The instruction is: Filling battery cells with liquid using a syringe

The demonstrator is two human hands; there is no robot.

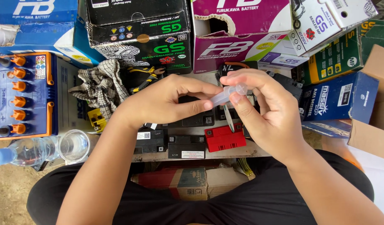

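Two hands are met at the centre of the frame over a low wooden bench [258,150], and a small clear plastic tube [227,94] is held between them. The left hand [162,102] is closed on the lower end of the tube, which is pinched between thumb and forefinger. The right hand [269,110] is closed on the upper end, where a rounded cap is gripped by the fingertips [237,98]. The tube is tilted, its capped end raised toward the upper right.

Below the hands, several small batteries are laid on the bench: two black batteries [187,146] side by side at lower centre, and a red battery [224,138] just beside them to the right. A pair of yellow-handled pliers [147,77] is seen above the left hand, next to a checked cloth [101,85] bunched at centre left. At the left edge, a large blue battery with orange caps [23,96] is placed, and below it an empty drinking glass [75,145] is set beside a clear water bottle [27,151] lying on its side. Cardboard battery boxes [237,25] in black, purple, white, green and blue are stacked across the top and right of the frame. Dark trousers [242,204] are seen along the bottom.
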